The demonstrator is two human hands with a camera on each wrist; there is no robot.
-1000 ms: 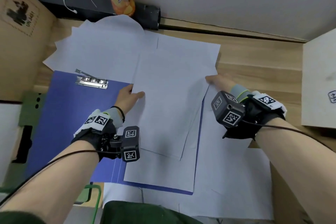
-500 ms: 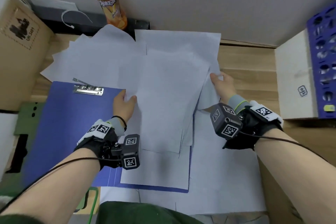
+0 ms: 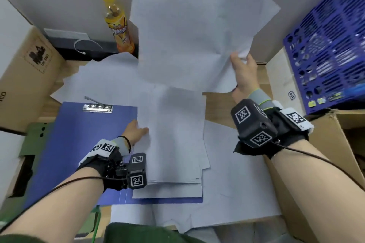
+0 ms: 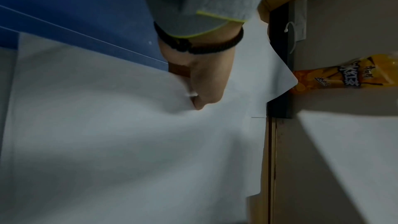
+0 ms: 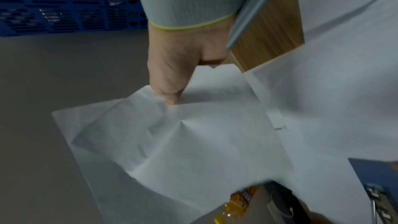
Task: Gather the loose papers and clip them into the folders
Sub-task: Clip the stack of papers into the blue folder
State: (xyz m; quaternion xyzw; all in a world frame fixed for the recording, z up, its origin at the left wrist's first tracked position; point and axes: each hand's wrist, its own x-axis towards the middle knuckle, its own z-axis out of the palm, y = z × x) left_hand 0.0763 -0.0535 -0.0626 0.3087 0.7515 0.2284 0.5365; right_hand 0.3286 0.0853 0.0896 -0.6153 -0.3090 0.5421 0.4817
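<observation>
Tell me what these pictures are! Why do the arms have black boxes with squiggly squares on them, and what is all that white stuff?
Those are a person's two arms, not a machine. The black boxes are small cameras strapped to the wrists. One picture comes from a camera on the person's head, looking down at the desk. The other two come from the wrist cameras, looking along each hand.

The white stuff is loose paper spread over a wooden desk. The right hand pinches a few sheets by their edge and lifts them up in the air. The left hand grips the edge of the paper pile lying on an open blue folder. The folder has a shiny metal clip at the top, with no paper under it yet.

Around the desk stand an orange drink bottle, a cardboard box and a blue plastic crate.
</observation>
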